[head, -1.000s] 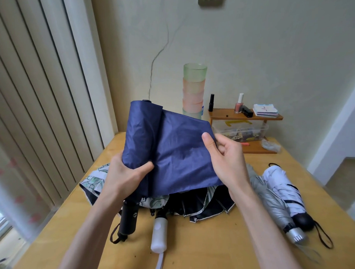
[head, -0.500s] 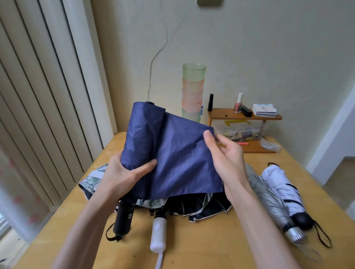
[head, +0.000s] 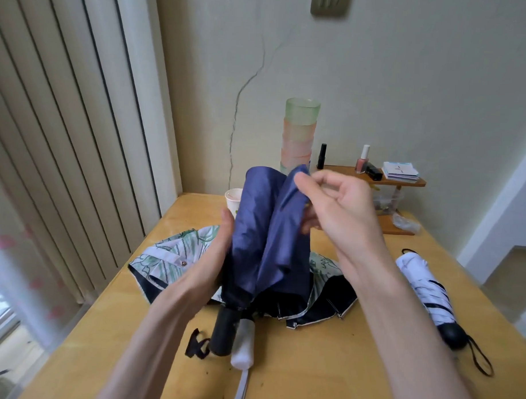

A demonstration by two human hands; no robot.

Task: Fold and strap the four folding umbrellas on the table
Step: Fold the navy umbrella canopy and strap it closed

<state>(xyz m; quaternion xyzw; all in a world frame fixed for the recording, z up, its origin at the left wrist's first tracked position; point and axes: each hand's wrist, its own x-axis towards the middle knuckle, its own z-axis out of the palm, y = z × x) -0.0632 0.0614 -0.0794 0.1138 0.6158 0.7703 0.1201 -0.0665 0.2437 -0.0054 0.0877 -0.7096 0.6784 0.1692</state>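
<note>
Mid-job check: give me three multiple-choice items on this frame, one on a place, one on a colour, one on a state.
1. The white umbrella lies:
A) on the table, right of the right arm
B) on the floor
C) on the windowsill

2. The held umbrella, between the left hand and the right hand, is:
A) red
B) navy blue
C) yellow

3. The floral umbrella is:
A) rolled and strapped
B) loose, canopy spread on the table
C) standing upright

Key:
1 A, it rests on the wood beside the right forearm.
2 B, its fabric is dark blue.
3 B, its panels lie splayed and unstrapped.
</note>
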